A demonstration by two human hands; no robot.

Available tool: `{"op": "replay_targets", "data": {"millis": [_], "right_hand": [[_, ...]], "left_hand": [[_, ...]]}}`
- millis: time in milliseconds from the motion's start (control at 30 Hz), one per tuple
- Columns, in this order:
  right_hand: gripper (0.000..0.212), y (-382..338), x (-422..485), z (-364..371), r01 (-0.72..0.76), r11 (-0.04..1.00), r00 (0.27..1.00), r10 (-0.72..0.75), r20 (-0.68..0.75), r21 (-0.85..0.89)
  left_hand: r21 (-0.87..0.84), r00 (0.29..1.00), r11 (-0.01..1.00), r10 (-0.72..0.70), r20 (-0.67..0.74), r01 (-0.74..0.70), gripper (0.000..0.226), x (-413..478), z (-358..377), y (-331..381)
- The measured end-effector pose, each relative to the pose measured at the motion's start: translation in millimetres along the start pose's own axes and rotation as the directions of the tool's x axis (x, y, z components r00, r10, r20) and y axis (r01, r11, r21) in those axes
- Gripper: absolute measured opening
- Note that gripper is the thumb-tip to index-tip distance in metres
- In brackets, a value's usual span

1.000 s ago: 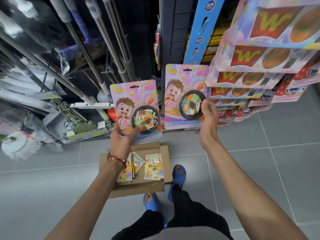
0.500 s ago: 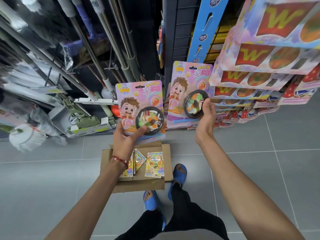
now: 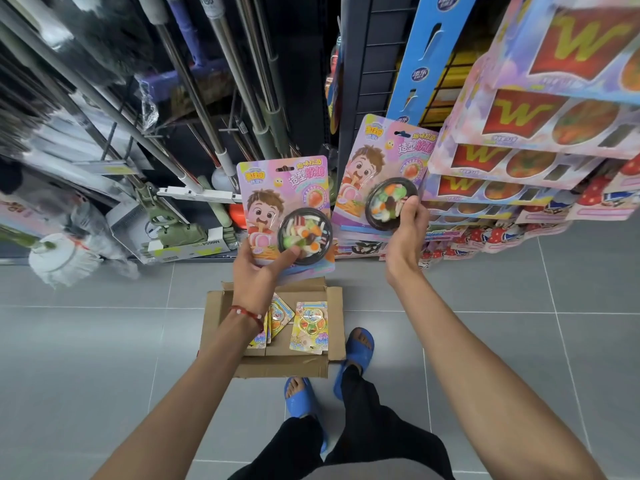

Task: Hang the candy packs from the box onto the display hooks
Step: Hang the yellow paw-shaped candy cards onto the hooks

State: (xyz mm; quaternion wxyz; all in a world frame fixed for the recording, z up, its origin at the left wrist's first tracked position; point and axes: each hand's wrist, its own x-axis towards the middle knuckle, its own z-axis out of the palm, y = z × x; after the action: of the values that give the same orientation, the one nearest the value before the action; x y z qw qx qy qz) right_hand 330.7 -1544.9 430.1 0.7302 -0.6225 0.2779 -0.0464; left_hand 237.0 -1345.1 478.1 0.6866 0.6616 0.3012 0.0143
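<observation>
The person is standing over an open cardboard box (image 3: 214, 306) that is sitting on the grey tiled floor (image 3: 104, 341), just ahead of their blue slippers (image 3: 300, 398). The left hand (image 3: 258, 270), wearing a red bracelet (image 3: 246, 311) at the wrist, is gripping the left candy pack (image 3: 277, 188) by its lower edge, thumb pressing on the clear bowl-shaped blister and the other fingers curling behind the card. This pack is being held upright above the far end of the box. The right hand (image 3: 405, 233) is pinching the right candy pack (image 3: 374, 157) at the rim of its bowl blister, holding it tilted and higher, just beside the hanging W packs (image 3: 519, 116) on the display. The hook itself is possibly hiding behind those cards. Yellow candy packs (image 3: 310, 327) are lying flat inside the box, partly under the left forearm. Mop handles (image 3: 207, 98) are leaning in the dark rack to the left, and a blue strip (image 3: 426, 53) is hanging beside the display
</observation>
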Motion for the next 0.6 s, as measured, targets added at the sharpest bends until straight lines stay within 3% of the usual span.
{"op": "replay_targets", "data": {"millis": [600], "right_hand": [[0.038,-5.2,6.1,-5.6,0.008,0.983,0.997,0.005,0.071,-0.182]], "left_hand": [[0.043,1.000,0.999,-0.023,0.004,0.023,0.042,-6.2,-2.5,-10.2]]}}
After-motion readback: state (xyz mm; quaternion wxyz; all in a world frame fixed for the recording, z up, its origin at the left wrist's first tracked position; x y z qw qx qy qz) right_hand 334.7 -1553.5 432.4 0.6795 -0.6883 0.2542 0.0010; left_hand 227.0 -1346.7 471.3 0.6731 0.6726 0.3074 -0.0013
